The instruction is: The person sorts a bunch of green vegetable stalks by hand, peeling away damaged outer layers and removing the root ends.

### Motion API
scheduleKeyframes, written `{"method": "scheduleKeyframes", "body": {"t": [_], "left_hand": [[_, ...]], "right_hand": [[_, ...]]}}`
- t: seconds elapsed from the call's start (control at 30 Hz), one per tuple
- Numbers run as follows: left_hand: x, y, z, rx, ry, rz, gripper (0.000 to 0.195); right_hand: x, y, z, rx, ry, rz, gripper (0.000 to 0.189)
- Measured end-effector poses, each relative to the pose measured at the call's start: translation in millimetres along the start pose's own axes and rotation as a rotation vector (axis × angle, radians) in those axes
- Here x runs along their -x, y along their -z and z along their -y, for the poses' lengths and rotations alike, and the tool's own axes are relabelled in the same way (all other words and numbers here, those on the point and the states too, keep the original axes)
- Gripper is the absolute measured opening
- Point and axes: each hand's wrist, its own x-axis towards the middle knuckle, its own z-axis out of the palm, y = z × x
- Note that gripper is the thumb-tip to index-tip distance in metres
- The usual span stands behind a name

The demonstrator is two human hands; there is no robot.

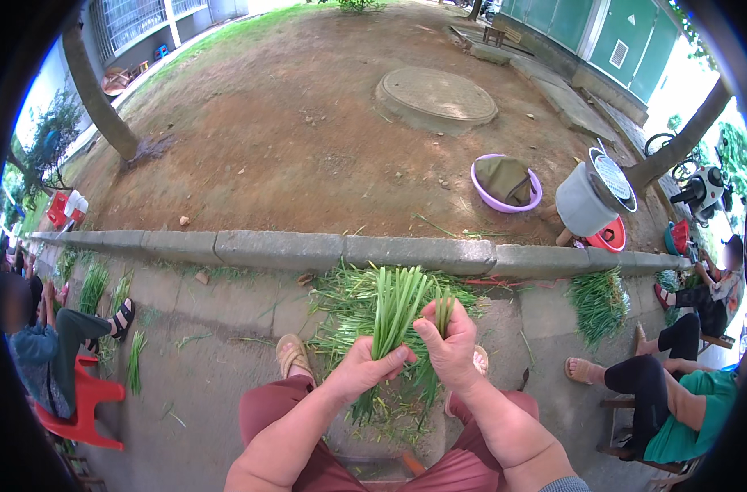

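My left hand (pixel 370 369) grips a thick bunch of garlic chives (pixel 398 307) around its middle, pale cut ends up and dark leaves hanging below. Close beside it on the right, my right hand (pixel 452 353) pinches a thinner bunch of chives (pixel 444 312) between thumb and fingers. Its leaves trail down toward the pavement. Under and beyond both hands, a loose heap of chives and yellowish trimmings (pixel 342 301) lies on the pavement between my feet and against the kerb.
A stone kerb (pixel 281 251) crosses ahead. Past it stand a purple basin (pixel 505 206) holding a cloth bag, a grey bucket (pixel 579 200) and a red basin (pixel 607 237). Another chive pile (pixel 598 307) lies right. People sit on both sides, one on a red plastic stool (pixel 93 393).
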Motion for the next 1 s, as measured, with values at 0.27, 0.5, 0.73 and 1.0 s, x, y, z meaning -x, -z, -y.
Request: {"method": "scheduleKeyframes", "body": {"t": [0.27, 0.5, 0.73, 1.0], "left_hand": [[-4.2, -7.3, 14.0, 0.078, -0.038, 0.072, 0.027], [-5.1, -14.6, 8.4, 0.186, -0.060, -0.103, 0.026], [-7.3, -14.5, 11.7, 0.240, -0.045, -0.098, 0.023], [-9.4, -16.4, 16.8, 0.315, 0.010, -0.077, 0.022]], "right_hand": [[0.9, -2.3, -2.4, 0.112, 0.076, -0.044, 0.018], [-0.7, -5.3, 4.4, -0.029, 0.030, -0.067, 0.013], [1.9, -5.8, 4.6, -0.132, -0.068, -0.042, 0.015], [0.5, -2.9, -12.2, -0.133, 0.000, -0.032, 0.016]]}}
